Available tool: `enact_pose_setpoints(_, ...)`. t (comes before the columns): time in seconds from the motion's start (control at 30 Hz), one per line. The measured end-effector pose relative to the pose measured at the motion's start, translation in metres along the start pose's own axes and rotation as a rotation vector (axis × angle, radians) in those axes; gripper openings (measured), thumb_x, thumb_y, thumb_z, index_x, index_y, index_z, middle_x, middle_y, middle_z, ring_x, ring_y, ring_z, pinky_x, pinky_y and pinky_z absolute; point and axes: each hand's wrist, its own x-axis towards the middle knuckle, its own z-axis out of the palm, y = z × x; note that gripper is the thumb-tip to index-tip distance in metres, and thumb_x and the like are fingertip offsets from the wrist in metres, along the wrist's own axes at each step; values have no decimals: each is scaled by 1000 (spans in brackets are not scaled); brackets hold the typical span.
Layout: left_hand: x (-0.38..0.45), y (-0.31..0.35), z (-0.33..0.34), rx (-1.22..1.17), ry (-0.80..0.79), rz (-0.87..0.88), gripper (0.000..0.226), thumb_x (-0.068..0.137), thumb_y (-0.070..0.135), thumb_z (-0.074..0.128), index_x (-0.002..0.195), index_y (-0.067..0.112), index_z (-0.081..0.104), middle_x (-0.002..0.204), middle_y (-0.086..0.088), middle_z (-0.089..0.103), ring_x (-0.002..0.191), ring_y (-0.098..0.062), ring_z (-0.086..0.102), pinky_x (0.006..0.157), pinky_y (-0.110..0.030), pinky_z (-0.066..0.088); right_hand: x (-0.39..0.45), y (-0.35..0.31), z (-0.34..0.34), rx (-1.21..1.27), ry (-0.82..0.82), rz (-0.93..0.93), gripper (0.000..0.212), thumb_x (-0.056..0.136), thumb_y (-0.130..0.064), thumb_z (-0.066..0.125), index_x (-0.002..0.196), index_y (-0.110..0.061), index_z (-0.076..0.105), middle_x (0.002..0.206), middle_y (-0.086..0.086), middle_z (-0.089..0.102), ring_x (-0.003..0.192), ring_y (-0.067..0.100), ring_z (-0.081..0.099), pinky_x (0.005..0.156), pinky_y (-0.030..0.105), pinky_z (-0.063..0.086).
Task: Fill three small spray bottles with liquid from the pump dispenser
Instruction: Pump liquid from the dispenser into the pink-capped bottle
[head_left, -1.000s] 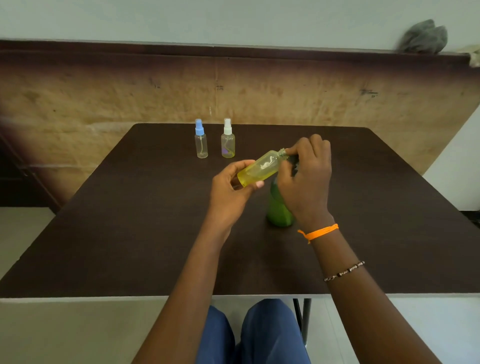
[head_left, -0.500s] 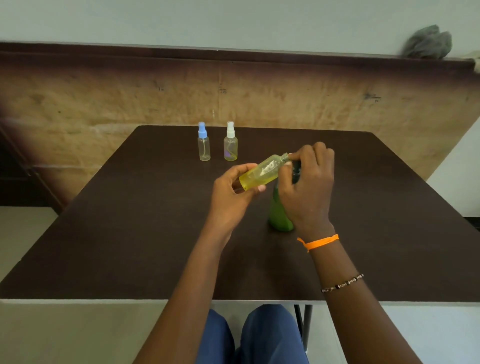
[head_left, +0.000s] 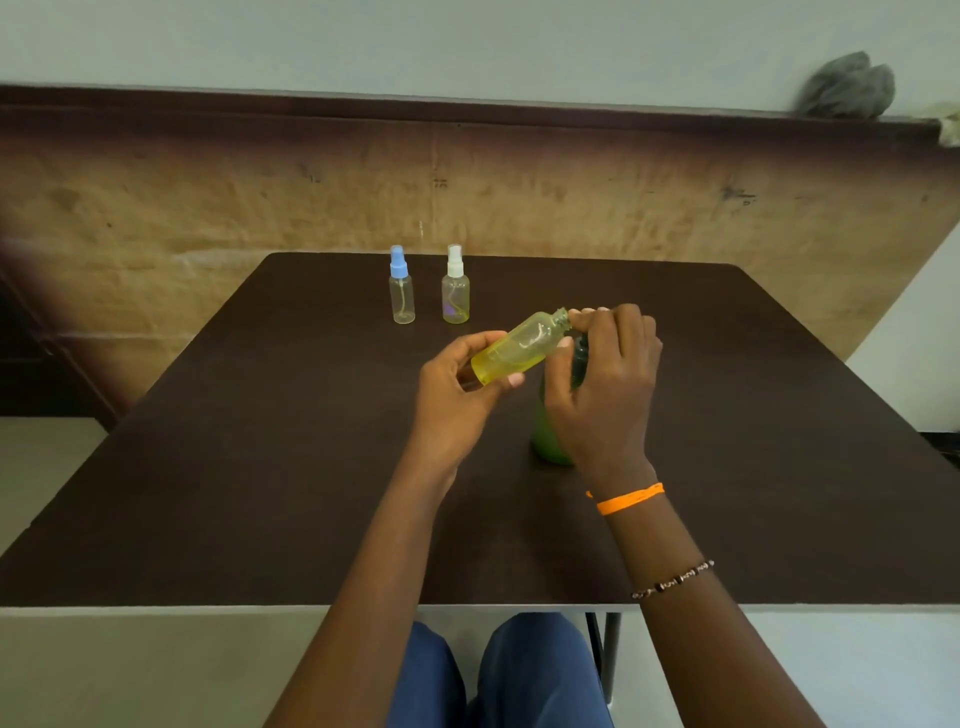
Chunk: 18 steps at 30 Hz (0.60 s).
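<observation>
The yellow bottle (head_left: 519, 347), tilted above the table's (head_left: 260, 467) middle, is gripped at its base by the left hand (head_left: 457, 384). Since a second ago its threaded neck has been bared; the right hand's (head_left: 605, 395) fingers are curled over the green dispenser (head_left: 548, 441), so pumping seems imminent.

no writing to read anywhere from here. the yellow spray bottle (head_left: 519, 347) being held, the blue-capped bottle (head_left: 401, 292) and the white-capped bottle (head_left: 455, 291) carry no legible label, and the green pump dispenser (head_left: 549, 436) shows no brand or number.
</observation>
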Motion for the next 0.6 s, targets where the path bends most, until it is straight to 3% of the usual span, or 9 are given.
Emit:
enact_pose_setpoints(0.17,-2,-5,0,14,13,-25,37,78,0,70,103,26,62,100,7,68,92,-1,63,82,-19,53,-3,8,7,-5,15,-62,19,82,-10,50,88,4,63,82,18,56,77,26,45,70,39,43)
enact_pose_setpoints(0.37,-1,-1,-1,-14,-12,-23,37,78,0,69,102,27,62,99,8,68,89,2,62,78,-16,52,5,0,-2,-32,-7,-51,14,78,-11,53,84,0,60,81,13,53,74,26,47,70,36,39)
enact_pose_setpoints(0.6,1,-6,-2,20,-15,-34,38,77,1,71,101,29,63,103,3,69,96,-7,63,83,-21,52,-10,13,10,-89,14,-125,25,84,-10,51,99,6,64,90,21,60,89,28,48,81,43,45)
